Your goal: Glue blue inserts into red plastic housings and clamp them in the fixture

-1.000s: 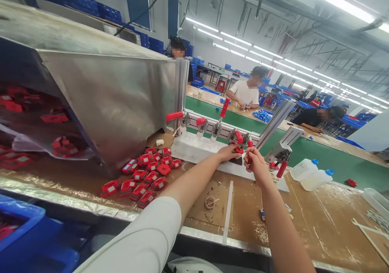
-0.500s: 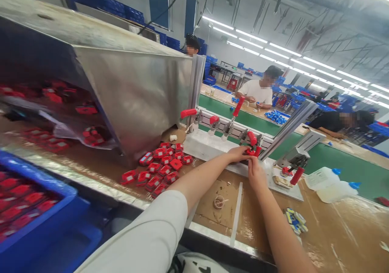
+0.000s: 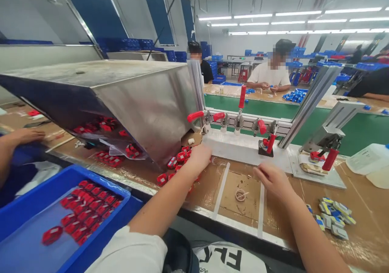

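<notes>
At frame centre, the left hand (image 3: 199, 156) rests curled on the heap of red parts (image 3: 176, 165) below the steel hopper (image 3: 146, 99), its grip hidden, while the right hand (image 3: 273, 180) hovers loosely closed and empty over the brown bench (image 3: 240, 180); bottom centre, a shirt (image 3: 225, 259) reads "FL".

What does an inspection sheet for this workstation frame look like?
Surface: brown bench top, worn and stained.
Job's things: loose red parts below the steel hopper; white clamp fixture with red-handled toggle clamps.
Clutter: coiled ring, blue-grey pieces, blue tray of red parts.
Hands: left hand on the red parts; right hand over the bench, fingers curled.
Cables: one hanging behind the hopper.
Surroundings: people seated at benches beyond; another person's hand at far left.
</notes>
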The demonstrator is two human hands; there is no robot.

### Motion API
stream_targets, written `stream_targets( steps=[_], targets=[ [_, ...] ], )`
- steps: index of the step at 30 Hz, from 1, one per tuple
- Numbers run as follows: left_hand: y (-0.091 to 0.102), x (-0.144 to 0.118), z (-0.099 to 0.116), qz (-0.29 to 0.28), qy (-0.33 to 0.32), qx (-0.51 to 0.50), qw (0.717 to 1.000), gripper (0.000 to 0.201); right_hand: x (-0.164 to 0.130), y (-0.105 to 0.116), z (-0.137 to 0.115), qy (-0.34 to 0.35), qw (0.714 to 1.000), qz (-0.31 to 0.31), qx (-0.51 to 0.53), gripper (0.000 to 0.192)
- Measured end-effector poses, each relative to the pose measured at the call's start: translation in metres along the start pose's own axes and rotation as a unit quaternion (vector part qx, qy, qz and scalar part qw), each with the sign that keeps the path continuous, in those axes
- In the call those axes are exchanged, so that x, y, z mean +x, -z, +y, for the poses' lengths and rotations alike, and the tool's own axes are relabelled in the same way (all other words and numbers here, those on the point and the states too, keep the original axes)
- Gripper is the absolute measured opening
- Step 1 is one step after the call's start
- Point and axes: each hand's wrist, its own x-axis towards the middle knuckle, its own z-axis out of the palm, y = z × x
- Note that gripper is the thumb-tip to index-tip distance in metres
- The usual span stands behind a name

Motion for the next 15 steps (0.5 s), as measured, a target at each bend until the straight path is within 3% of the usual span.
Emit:
stream_targets(
  steps=[3, 7, 11, 15],
  targets=[
    [0.003, -0.011, -0.018, -0.026, -0.02, 0.064, 0.997, 0.018, -0.006, -0.007, -0.013, 0.087, 0.988, -0.12, 0.041, 0.045],
    [0.003, -0.019, -0.011, -0.018, -0.06, 0.094, 0.994, 0.01, -0.008, -0.014, -0.019, 0.127, 0.974, -0.177, 0.058, 0.046],
    [-0.007, -0.019, 0.029, -0.032, -0.133, 0.004, 0.991, 0.014, -0.008, -0.017, -0.022, 0.151, 0.968, -0.186, 0.07, 0.042],
    [-0.043, -0.012, 0.077, -0.079, -0.212, -0.198, 0.954, 0.026, -0.008, -0.026, -0.023, 0.155, 0.971, -0.172, 0.069, 0.038]
  ],
)
